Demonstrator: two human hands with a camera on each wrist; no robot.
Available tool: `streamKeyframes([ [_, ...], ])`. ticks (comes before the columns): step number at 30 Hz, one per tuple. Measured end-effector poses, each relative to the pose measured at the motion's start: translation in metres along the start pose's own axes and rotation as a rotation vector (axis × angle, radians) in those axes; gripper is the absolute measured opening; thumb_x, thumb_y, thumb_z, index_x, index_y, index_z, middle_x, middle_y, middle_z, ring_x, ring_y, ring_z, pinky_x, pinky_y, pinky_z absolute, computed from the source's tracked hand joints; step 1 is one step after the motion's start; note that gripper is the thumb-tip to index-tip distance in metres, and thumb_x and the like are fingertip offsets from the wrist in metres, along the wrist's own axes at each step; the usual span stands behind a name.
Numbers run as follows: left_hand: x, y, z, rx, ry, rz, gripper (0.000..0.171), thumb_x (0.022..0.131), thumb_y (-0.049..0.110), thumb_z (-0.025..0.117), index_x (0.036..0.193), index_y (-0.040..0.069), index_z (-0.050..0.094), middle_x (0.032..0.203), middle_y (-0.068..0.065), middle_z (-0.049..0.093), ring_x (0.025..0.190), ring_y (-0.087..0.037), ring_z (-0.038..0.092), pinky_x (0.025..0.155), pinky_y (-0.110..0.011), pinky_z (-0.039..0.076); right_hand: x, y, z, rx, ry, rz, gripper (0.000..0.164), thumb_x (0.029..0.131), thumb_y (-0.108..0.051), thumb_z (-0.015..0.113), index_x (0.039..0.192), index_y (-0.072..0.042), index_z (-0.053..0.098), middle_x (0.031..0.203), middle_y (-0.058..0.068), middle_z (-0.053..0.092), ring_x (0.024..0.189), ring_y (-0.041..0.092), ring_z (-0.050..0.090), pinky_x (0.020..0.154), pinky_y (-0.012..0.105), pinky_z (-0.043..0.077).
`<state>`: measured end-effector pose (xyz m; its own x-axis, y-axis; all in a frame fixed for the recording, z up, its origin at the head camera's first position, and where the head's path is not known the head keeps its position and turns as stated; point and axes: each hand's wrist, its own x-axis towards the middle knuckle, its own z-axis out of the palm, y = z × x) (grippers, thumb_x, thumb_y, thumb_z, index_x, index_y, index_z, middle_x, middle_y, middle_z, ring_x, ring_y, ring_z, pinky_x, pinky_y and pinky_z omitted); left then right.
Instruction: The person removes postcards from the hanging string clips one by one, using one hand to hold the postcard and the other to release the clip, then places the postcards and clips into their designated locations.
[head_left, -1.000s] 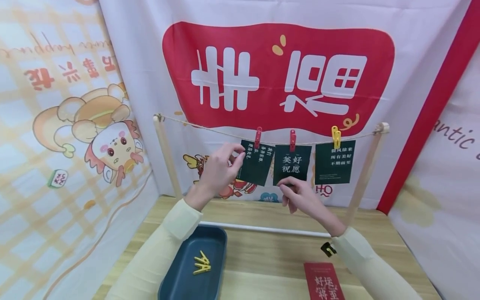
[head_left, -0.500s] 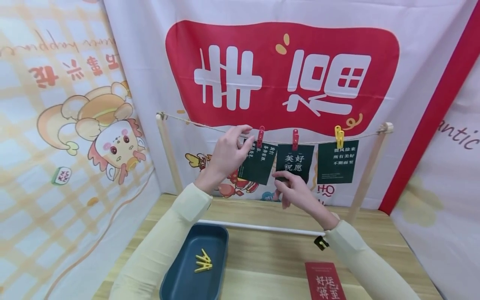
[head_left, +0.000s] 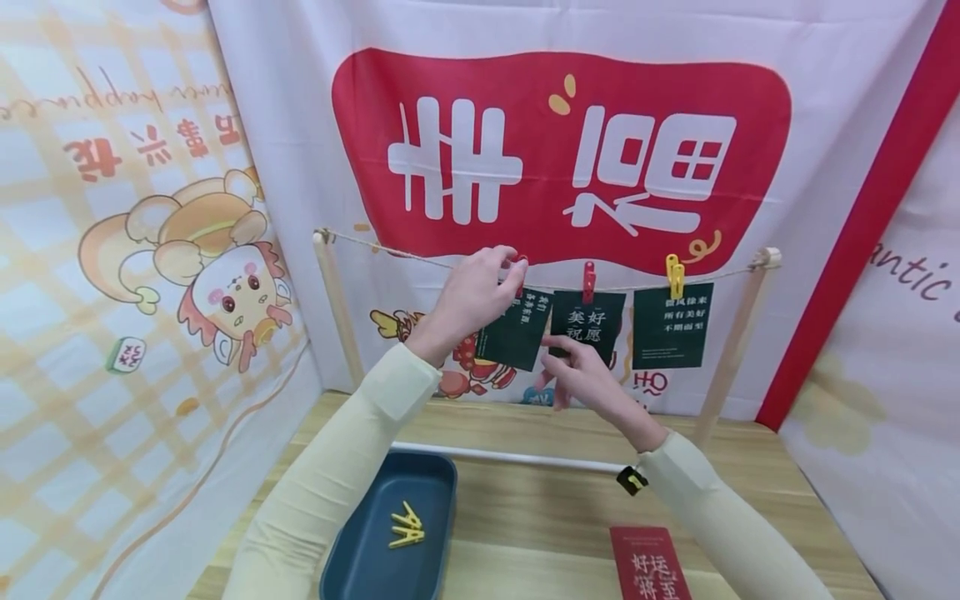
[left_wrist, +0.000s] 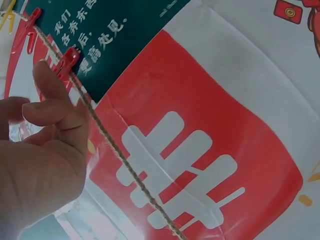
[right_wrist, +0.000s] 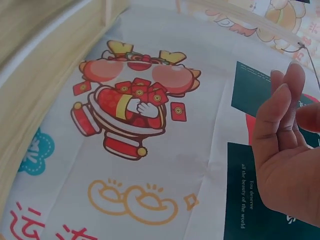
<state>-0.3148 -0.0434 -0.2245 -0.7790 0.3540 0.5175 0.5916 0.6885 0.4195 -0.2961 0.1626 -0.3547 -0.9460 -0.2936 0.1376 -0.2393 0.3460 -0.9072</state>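
Three dark green cards hang from a twine line [left_wrist: 122, 159]. In the head view, the left card [head_left: 517, 337] hangs tilted under a red clothespin [left_wrist: 67, 61]. My left hand [head_left: 472, 296] is at that clothespin, fingertips beside it and partly covering it; contact is unclear. Lower, my right hand [head_left: 588, 375] has its index finger by the left card's right edge, in front of the middle card [head_left: 581, 321]. No held object shows in either hand. Another red clothespin [head_left: 588, 282] holds the middle card, and yellow clothespins [head_left: 675, 277] hold the right card [head_left: 670, 337].
Wooden posts [head_left: 731, 358] carry the line at both ends, with a white bar [head_left: 517, 456] low between them. A blue tray [head_left: 448, 500] holds yellow clothespins [head_left: 407, 527]. A red card [head_left: 648, 558] lies on the wooden table [head_left: 525, 533]. Printed cloth [head_left: 277, 108] stands behind.
My left hand has moved right and up, from the left card's left edge to its red clothespin. The right hand has shifted slightly left, towards the left card's edge.
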Motion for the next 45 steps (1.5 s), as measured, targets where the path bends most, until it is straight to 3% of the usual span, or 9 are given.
streamKeyframes([
  [3, 0.002, 0.001, -0.002, 0.006, -0.057, -0.042, 0.048, 0.097, 0.042, 0.056, 0.134, 0.013, 0.056, 0.108, -0.001, 0.07, 0.078, -0.013, 0.065, 0.067, -0.024, 0.058, 0.002, -0.001, 0.001, 0.028, -0.011, 0.014, 0.047, 0.102, -0.032, 0.051, 0.145, -0.016, 0.04, 0.092, 0.013, 0.073, 0.055, 0.028, 0.064, 0.063, 0.035, 0.058],
  [5, 0.003, 0.001, -0.002, -0.001, -0.079, -0.064, 0.048, 0.097, 0.042, 0.056, 0.135, 0.013, 0.055, 0.106, -0.001, 0.07, 0.077, -0.013, 0.064, 0.066, -0.024, 0.058, 0.004, -0.001, 0.002, 0.042, -0.013, 0.025, 0.049, 0.102, -0.033, 0.051, 0.146, -0.015, 0.039, 0.093, 0.013, 0.073, 0.057, 0.031, 0.064, 0.064, 0.034, 0.058],
  [12, 0.007, 0.001, 0.002, -0.015, -0.101, -0.031, 0.045, 0.096, 0.04, 0.057, 0.135, 0.016, 0.055, 0.124, -0.001, 0.065, 0.1, -0.014, 0.063, 0.08, -0.028, 0.058, 0.011, -0.002, 0.007, 0.035, 0.035, -0.001, 0.049, 0.101, -0.035, 0.052, 0.144, -0.013, 0.041, 0.09, 0.011, 0.073, 0.057, 0.033, 0.064, 0.062, 0.037, 0.058],
  [22, 0.008, -0.001, 0.005, -0.038, -0.109, 0.004, 0.048, 0.097, 0.038, 0.057, 0.139, 0.017, 0.051, 0.128, -0.003, 0.062, 0.106, -0.015, 0.062, 0.083, -0.029, 0.058, 0.014, -0.009, 0.014, 0.054, 0.018, -0.029, 0.027, 0.102, -0.033, 0.051, 0.117, -0.011, 0.056, 0.09, 0.014, 0.073, 0.057, 0.036, 0.065, 0.06, 0.036, 0.058],
  [27, 0.009, -0.001, 0.005, -0.038, -0.101, 0.013, 0.046, 0.097, 0.037, 0.056, 0.138, 0.017, 0.053, 0.125, -0.002, 0.064, 0.104, -0.015, 0.062, 0.081, -0.028, 0.058, 0.015, -0.011, 0.013, 0.068, 0.032, -0.056, 0.028, 0.102, -0.032, 0.052, 0.102, -0.005, 0.057, 0.087, 0.014, 0.074, 0.056, 0.034, 0.066, 0.059, 0.035, 0.058],
  [32, 0.009, 0.001, 0.005, -0.044, -0.095, -0.002, 0.04, 0.096, 0.035, 0.058, 0.131, 0.015, 0.057, 0.12, -0.002, 0.064, 0.099, -0.014, 0.062, 0.081, -0.027, 0.057, 0.014, -0.013, 0.01, 0.077, 0.028, -0.047, 0.032, 0.101, -0.035, 0.053, 0.1, -0.004, 0.056, 0.087, 0.014, 0.074, 0.055, 0.027, 0.066, 0.059, 0.035, 0.058],
  [45, 0.011, 0.006, 0.0, -0.072, -0.106, -0.019, 0.031, 0.096, 0.03, 0.06, 0.12, 0.012, 0.056, 0.103, -0.002, 0.065, 0.079, -0.012, 0.063, 0.074, -0.024, 0.057, 0.015, -0.014, 0.006, 0.049, 0.037, -0.049, 0.031, 0.1, -0.037, 0.056, 0.1, -0.006, 0.057, 0.085, 0.013, 0.073, 0.059, 0.029, 0.068, 0.061, 0.036, 0.059],
])
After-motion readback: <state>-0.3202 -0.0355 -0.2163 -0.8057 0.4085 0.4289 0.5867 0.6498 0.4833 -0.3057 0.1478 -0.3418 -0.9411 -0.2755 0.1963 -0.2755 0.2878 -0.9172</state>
